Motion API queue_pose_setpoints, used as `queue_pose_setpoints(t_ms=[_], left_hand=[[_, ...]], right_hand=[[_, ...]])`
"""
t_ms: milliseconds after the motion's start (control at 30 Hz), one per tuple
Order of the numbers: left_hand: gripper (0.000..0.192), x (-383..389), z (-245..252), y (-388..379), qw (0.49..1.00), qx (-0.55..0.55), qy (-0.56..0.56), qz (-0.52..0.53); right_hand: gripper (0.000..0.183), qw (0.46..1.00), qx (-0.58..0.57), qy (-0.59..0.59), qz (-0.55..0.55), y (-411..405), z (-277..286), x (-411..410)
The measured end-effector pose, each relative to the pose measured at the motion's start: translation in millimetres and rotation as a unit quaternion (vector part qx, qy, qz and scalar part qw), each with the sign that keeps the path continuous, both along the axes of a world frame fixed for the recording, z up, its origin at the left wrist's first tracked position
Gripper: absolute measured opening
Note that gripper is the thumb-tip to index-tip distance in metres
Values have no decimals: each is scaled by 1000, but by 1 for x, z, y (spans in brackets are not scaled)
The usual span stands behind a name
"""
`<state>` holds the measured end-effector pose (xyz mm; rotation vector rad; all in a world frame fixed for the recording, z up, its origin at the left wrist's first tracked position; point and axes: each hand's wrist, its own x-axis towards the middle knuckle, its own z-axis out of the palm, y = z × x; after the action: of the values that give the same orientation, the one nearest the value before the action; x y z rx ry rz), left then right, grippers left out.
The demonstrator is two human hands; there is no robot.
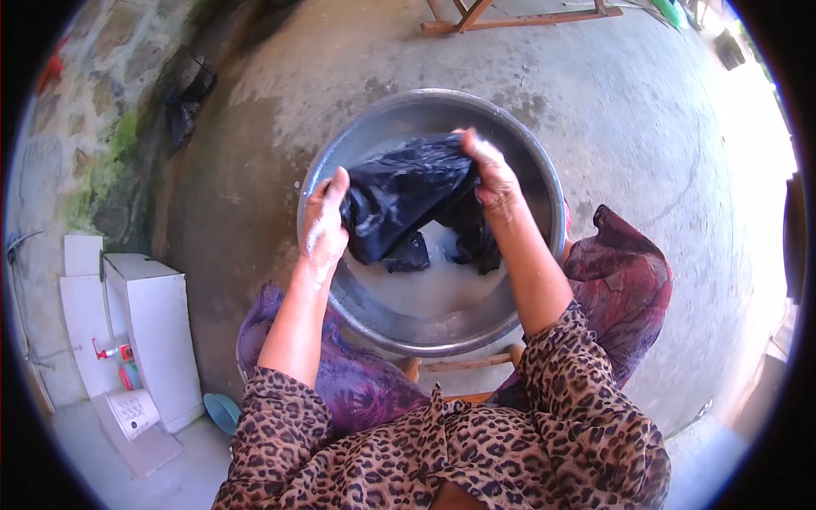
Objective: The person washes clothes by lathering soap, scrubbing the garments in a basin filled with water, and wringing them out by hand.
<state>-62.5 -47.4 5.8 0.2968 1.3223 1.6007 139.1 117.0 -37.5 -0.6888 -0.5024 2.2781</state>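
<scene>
A wet black cloth garment [408, 197] is stretched between my two hands over a large round metal basin [430, 347]. My left hand [325, 220] grips its left side, with soap suds on the thumb side and wrist. At the upper right end of the cloth, my right hand [491, 166] is closed on it, and suds cover the fingers. Dark folds hang down from the cloth towards the cloudy, soapy water [414, 287] in the basin. Whether they are all one piece I cannot tell.
The basin stands on a concrete floor [637, 115] between my knees. A wooden frame [523, 19] lies beyond it. To the left are a white cabinet [156, 338], a teal bowl [222, 413], a pump bottle [115, 352] and a mossy stone wall [108, 153].
</scene>
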Motion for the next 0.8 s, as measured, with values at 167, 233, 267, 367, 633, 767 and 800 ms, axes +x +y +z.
queue_pose_setpoints(t_ms=[167,233,267,367,633,767,800], left_hand=[[26,8,-31,20,969,-87,220,70],[25,4,-59,21,993,-93,26,71],[25,0,-58,15,986,-100,-102,89],[27,-12,-60,-7,984,-110,-128,58],[29,42,-71,24,971,-35,-214,101],[43,-43,-134,-26,864,208,-376,-262],[43,-39,-132,-20,876,141,-427,-175]], right_hand=[[16,995,35,-87,19,-18,-35,-22],[19,898,274,-342,-27,-38,-44,-48],[22,785,499,-353,-97,-61,-13,-63],[22,685,657,-311,59,-119,44,-73],[30,660,551,-509,-42,-80,-23,-97],[24,650,657,-380,-38,-146,-2,-106],[20,654,657,-372,-51,-149,7,-103]])
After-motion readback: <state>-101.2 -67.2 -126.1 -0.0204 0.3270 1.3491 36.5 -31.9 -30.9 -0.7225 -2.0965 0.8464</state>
